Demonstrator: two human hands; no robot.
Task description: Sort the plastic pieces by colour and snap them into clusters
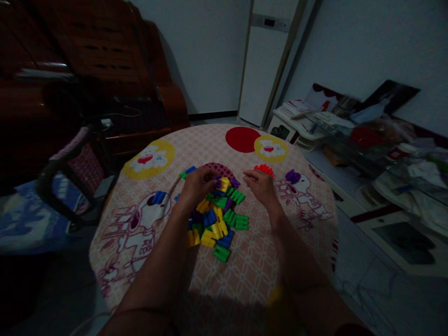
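On the cloth-covered desk (257,254), coloured blocks (217,213) lay heaped near the middle. The left hand (197,185) curled over the heap's far-left edge, its grip unclear; the right hand (262,183) arched beside red blocks (264,168), whether pinching any I couldn't tell.

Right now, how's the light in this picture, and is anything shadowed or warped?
Head view: dim overall, the wooden sofa partly lost in darkness, though the blocks stand out; head view: shadow darkens the near side of the tablecloth; head view: the tall white cabinet leans, perhaps from lens distortion.
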